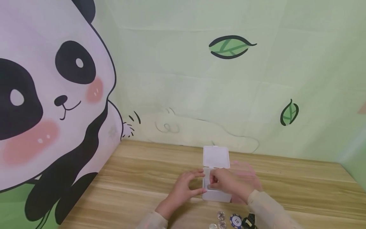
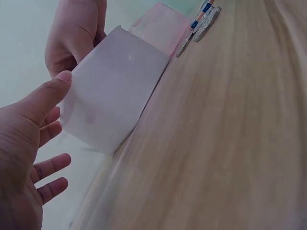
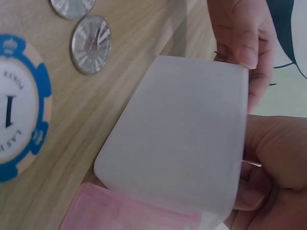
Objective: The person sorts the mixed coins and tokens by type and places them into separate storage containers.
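A white plastic box [image 1: 217,195] stands on the wooden table with its lid [image 1: 216,156] swung back. My left hand [image 1: 183,187] holds the box at its left side, thumb near the front corner and fingertips farther back. In the left wrist view, the thumb [image 2: 62,79] touches the box's rim. My right hand [image 1: 226,180] reaches over the box from the right, fingers curled and pointing down into it. At its fingertips a small grey disc [image 1: 209,187] shows, pinched low in the box; its details are too small to tell. The walls hide most of the inside.
A pink translucent box [image 1: 243,168] lies against the white box's right side. Nearer the person are several silvery patterned discs [image 1: 221,215], a blue-and-white poker chip [image 1: 236,220] and a black object [image 1: 249,221]. A panda-print cloth [image 1: 171,79] hangs behind the table.
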Motion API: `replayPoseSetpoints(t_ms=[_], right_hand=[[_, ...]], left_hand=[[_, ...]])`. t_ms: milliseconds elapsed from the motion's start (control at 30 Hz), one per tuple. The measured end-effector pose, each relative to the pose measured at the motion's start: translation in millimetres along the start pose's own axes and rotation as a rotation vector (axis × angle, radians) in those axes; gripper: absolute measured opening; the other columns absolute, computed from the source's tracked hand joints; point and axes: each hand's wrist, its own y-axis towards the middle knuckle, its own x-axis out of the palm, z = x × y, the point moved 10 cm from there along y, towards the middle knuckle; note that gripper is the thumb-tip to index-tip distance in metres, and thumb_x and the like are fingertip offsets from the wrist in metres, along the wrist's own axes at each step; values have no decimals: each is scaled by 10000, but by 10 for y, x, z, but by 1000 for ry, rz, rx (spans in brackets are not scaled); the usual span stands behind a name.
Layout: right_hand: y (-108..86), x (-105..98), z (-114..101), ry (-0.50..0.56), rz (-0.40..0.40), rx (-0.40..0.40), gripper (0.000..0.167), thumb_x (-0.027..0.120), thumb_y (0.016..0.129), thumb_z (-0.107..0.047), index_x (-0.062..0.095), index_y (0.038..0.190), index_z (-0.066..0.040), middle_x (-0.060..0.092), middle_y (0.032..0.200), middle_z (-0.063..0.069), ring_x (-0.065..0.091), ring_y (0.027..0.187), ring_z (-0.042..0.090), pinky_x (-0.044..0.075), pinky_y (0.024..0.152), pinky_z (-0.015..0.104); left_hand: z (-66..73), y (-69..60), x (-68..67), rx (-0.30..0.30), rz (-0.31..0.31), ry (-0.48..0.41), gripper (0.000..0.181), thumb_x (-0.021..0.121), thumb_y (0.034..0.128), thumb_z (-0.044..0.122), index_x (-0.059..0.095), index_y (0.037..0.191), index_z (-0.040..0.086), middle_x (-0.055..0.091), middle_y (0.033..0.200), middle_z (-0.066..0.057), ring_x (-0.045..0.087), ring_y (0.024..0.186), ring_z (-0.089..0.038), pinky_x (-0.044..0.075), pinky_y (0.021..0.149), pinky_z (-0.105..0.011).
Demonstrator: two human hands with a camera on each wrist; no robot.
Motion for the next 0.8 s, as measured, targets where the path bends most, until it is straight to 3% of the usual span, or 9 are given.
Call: replayPoseSetpoints(t_ms=[400,800], right_hand=[[47,125,103,-98,-50,90,197,727,788,-28,570,692,-99,535,627,-25,457,593,109,372,540,215],[74,120,121,-148,-49,164,217,751,768,-31,559,688,-93,539,634,-5,476,611,146,407,567,299]], left_hand=[[39,4,-14,29,20,21,472,785,767,293,649,1188,129,590,1365,-16,545,1250,-260,390,1068,-500],[29,5,-18,40,26,14,466,781,773,309,652,1184,130,591,1364,-2,553,1240,-251,390,1064,-499]])
